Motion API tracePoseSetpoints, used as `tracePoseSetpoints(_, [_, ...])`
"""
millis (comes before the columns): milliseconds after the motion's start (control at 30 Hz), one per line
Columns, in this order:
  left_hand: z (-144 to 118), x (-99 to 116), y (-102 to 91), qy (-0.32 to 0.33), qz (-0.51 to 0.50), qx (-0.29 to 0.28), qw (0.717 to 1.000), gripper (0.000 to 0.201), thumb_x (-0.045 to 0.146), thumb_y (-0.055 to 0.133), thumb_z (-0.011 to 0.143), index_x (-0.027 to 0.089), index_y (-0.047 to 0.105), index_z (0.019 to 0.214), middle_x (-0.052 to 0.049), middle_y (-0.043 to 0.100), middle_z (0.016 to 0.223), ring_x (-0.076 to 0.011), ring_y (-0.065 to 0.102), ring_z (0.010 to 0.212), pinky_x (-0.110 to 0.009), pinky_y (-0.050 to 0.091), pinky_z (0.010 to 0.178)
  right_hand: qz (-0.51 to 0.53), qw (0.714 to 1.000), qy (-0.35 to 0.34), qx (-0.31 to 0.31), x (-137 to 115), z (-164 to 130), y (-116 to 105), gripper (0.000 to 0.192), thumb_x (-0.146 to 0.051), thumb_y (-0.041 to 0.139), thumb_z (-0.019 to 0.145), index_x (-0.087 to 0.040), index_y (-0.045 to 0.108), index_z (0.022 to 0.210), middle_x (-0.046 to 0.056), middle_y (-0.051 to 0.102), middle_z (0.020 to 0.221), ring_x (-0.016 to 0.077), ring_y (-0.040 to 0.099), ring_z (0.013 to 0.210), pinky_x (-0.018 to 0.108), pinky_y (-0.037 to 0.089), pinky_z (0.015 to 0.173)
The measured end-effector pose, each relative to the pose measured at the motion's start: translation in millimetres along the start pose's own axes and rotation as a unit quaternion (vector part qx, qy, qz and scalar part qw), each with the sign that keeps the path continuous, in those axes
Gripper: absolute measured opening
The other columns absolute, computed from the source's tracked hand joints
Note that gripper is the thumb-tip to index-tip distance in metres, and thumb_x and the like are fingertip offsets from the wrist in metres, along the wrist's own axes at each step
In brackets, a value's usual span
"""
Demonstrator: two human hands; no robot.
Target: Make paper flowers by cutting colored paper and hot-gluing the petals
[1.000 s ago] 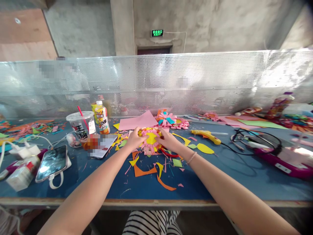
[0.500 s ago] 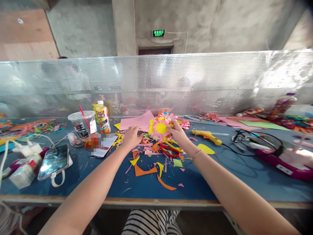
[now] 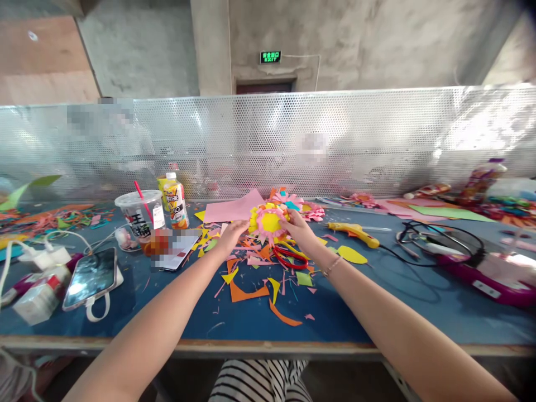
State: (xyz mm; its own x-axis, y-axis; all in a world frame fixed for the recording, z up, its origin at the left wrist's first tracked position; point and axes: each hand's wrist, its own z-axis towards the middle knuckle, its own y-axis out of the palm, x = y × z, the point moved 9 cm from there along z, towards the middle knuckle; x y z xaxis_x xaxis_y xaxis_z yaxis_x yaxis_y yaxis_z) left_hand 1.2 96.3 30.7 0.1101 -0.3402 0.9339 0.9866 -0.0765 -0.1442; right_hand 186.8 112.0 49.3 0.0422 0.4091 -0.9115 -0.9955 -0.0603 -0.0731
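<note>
A pink and yellow paper flower [image 3: 270, 223] with a round yellow middle is held up between my two hands over the blue table. My left hand [image 3: 231, 235] pinches its left edge, and my right hand [image 3: 299, 228] grips the right edge. Below it lie red-handled scissors [image 3: 290, 258], partly covered by paper scraps. Behind the held flower, more pink paper petals [image 3: 314, 210] rest on the table. A sheet of pink paper [image 3: 234, 206] lies behind my left hand.
A yellow glue gun [image 3: 354, 233] with its cord lies to the right, near a magenta case [image 3: 481, 279]. Leftward stand a plastic cup [image 3: 138, 218] and a juice bottle [image 3: 176, 204]; a phone [image 3: 92, 276] lies nearer. Orange scraps [image 3: 247, 291] litter the front.
My left hand has moved right and taken hold of the flower's left edge. The flower has shifted slightly left in my right hand. Green paper has come up at the far left.
</note>
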Motion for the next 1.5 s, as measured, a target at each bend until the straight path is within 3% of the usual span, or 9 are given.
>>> tracePoseSetpoints(133, [-7,-2,12.1,-0.051,-0.110,-0.014,0.992,0.042,0.037,0.069,0.062,0.016,0.055,0.096,-0.005,0.061,0.091,-0.0143,0.059,0.073,-0.028,0.051,0.062,-0.001,0.998,-0.028,-0.052,-3,-5,17,0.036,-0.035,0.057,0.069,-0.021,0.043,0.099,-0.004,0.050,0.073,0.0099,0.051,0.065,0.022,0.042,0.054])
tracePoseSetpoints(367, [-12,1,15.2,-0.061,-0.094,-0.027,0.993,0.042,0.029,0.072,0.060,0.015,0.054,0.095,-0.006,0.061,0.095,-0.0162,0.060,0.074,-0.029,0.053,0.058,-0.016,0.996,-0.046,-0.078,-7,-7,27,0.036,-0.036,0.056,0.069,-0.021,0.042,0.098,-0.005,0.049,0.071,0.0095,0.049,0.062,0.023,0.041,0.055])
tracePoseSetpoints(633, [-11,1,16.2,-0.055,-0.071,-0.021,0.996,0.042,0.028,0.072,0.061,0.015,0.052,0.096,-0.005,0.061,0.086,-0.0150,0.059,0.068,-0.029,0.052,0.056,-0.033,0.996,-0.049,-0.074,-5,-8,24,0.035,-0.035,0.056,0.070,-0.021,0.043,0.099,-0.003,0.051,0.078,0.0109,0.051,0.067,0.025,0.044,0.060])
tracePoseSetpoints(867, [-9,-4,17.1,-0.056,-0.069,-0.038,0.995,0.053,0.026,0.076,0.055,0.016,0.050,0.099,-0.007,0.061,0.098,-0.0175,0.061,0.074,-0.030,0.053,0.059,-0.073,0.994,-0.047,-0.068,-7,-9,21,0.037,-0.034,0.054,0.073,-0.021,0.044,0.106,0.000,0.052,0.089,0.0122,0.052,0.073,0.027,0.046,0.064])
tracePoseSetpoints(1000, [-9,-2,19.2,-0.046,-0.066,-0.043,0.996,0.056,0.019,0.077,0.051,0.015,0.049,0.100,-0.007,0.060,0.095,-0.0175,0.061,0.073,-0.031,0.053,0.060,-0.077,0.993,-0.055,-0.072,-7,-9,22,0.037,-0.034,0.053,0.074,-0.020,0.044,0.107,0.001,0.054,0.091,0.0136,0.054,0.078,0.028,0.048,0.067])
tracePoseSetpoints(1233, [-9,4,18.2,-0.033,-0.081,-0.042,0.995,0.056,0.019,0.076,0.053,0.016,0.049,0.102,-0.008,0.059,0.101,-0.0181,0.061,0.079,-0.031,0.053,0.063,-0.081,0.996,-0.033,-0.034,-2,-6,14,0.042,-0.035,0.056,0.071,-0.021,0.045,0.109,0.004,0.056,0.099,0.0159,0.055,0.085,0.030,0.049,0.072])
tracePoseSetpoints(1367, [-6,-2,13.7,-0.048,-0.121,-0.023,0.991,0.049,0.028,0.073,0.058,0.018,0.049,0.099,-0.006,0.060,0.096,-0.0146,0.060,0.076,-0.026,0.051,0.062,-0.058,0.997,-0.015,-0.046,-3,-7,17,0.044,-0.036,0.057,0.071,-0.021,0.045,0.111,0.003,0.058,0.092,0.0162,0.057,0.083,0.033,0.050,0.072])
tracePoseSetpoints(1500, [-3,-8,6.5,-0.060,-0.150,0.014,0.987,0.046,0.031,0.073,0.058,0.019,0.050,0.096,-0.002,0.059,0.087,-0.0116,0.059,0.067,-0.023,0.048,0.056,-0.060,0.997,-0.020,-0.053,-7,-10,20,0.043,-0.035,0.061,0.068,-0.022,0.049,0.108,0.004,0.058,0.102,0.0179,0.056,0.092,0.034,0.049,0.078])
